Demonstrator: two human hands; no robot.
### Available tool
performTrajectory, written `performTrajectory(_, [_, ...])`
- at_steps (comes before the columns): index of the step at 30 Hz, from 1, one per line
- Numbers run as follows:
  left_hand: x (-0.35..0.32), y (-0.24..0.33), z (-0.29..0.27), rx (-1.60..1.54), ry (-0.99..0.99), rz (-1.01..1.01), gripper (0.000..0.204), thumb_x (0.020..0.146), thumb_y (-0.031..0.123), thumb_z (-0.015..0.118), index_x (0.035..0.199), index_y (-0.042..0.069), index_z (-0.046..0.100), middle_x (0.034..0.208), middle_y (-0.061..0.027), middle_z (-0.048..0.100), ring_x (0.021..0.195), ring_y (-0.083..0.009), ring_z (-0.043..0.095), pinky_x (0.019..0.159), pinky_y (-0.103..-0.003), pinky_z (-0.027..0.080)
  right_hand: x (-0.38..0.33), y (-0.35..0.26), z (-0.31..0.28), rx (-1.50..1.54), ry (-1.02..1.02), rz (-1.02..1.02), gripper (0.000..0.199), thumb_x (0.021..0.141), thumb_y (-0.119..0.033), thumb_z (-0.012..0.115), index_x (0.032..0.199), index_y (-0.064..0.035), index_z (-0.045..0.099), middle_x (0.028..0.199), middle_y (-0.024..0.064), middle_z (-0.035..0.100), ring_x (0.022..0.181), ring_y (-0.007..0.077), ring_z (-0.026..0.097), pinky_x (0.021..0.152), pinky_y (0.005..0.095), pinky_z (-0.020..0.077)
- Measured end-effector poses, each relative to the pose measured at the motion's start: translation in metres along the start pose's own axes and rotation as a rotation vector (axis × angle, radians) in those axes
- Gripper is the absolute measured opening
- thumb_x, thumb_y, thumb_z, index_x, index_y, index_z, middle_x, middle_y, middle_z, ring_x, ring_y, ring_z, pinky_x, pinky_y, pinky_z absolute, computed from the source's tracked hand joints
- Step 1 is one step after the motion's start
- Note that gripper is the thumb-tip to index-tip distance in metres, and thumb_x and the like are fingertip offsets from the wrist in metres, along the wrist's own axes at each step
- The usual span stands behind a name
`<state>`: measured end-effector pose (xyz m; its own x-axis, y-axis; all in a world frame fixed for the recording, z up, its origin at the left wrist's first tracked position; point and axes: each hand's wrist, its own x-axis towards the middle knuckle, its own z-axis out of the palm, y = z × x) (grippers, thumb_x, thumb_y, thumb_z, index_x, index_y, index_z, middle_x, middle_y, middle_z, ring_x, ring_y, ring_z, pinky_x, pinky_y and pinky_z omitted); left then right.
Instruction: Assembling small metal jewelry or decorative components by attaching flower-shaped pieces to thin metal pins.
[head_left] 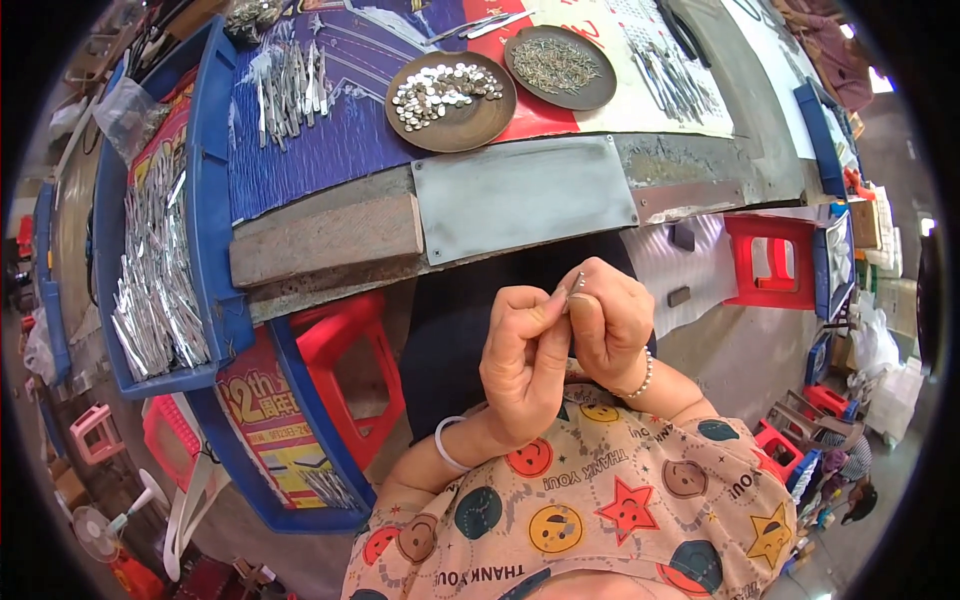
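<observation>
My left hand [525, 365] and my right hand [612, 320] meet in front of my chest, below the bench edge. Both are closed in a pinch, fingertips nearly touching. A tiny shiny metal piece [577, 283] shows between them; the fingers cover most of it, so its kind is unclear. On the bench beyond, a brown dish [470, 138] holds silvery round discs [430, 95]. Beside it a second brown dish [600, 97] carries a heap of thin small pins [553, 65]. Bundles of slim metal strips lie at the left [290, 90] and right [675, 85].
A grey metal plate [525, 195] and a wooden block [330, 240] line the bench's front edge. At left, a blue crate [205, 200] holds many metal strips [155, 270]; another blue crate [300, 425] sits lower. Red stools [345, 370] stand nearby. Black-handled pliers [685, 35] lie far right.
</observation>
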<state>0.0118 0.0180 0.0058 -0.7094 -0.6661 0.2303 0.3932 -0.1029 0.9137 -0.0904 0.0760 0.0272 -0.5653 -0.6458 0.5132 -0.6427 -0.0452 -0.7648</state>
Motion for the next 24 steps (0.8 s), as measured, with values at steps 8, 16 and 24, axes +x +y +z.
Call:
performTrajectory(8, [-0.003, 0.002, 0.000, -0.055, 0.012, -0.049, 0.020, 0.091, -0.007, 0.050, 0.110, -0.002, 0.054, 0.102, -0.0080, 0.049, 0.082, -0.0093, 0.049, 0.071, -0.018, 0.041, 0.000, 0.005, 0.008, 0.091, 0.033, -0.029, 0.028, 0.089, -0.014, 0.052, 0.065, -0.0009, 0.048, 0.063, 0.0104, 0.053, 0.052, 0.0205, 0.052, 0.045, 0.0291, 0.0404])
performTrajectory(16, [-0.005, 0.002, -0.005, 0.013, 0.010, -0.066, 0.022, 0.089, -0.007, 0.051, 0.110, -0.002, 0.057, 0.102, -0.0079, 0.050, 0.081, -0.0097, 0.048, 0.069, -0.019, 0.041, -0.002, 0.007, -0.003, 0.046, -0.231, -0.017, 0.024, 0.086, -0.021, 0.056, 0.069, -0.0032, 0.055, 0.063, 0.0097, 0.050, 0.049, 0.0263, 0.050, 0.043, 0.0339, 0.0407])
performTrajectory(24, [-0.005, 0.007, 0.004, -0.240, -0.026, -0.255, 0.021, 0.091, -0.008, 0.048, 0.111, -0.001, 0.053, 0.103, -0.0029, 0.046, 0.074, -0.0035, 0.046, 0.063, -0.016, 0.039, 0.023, 0.033, -0.025, 0.230, 0.319, 0.219, 0.036, 0.075, -0.009, 0.068, 0.103, -0.0041, 0.046, 0.082, 0.0032, 0.047, 0.055, 0.0071, 0.040, 0.048, 0.0219, 0.0342])
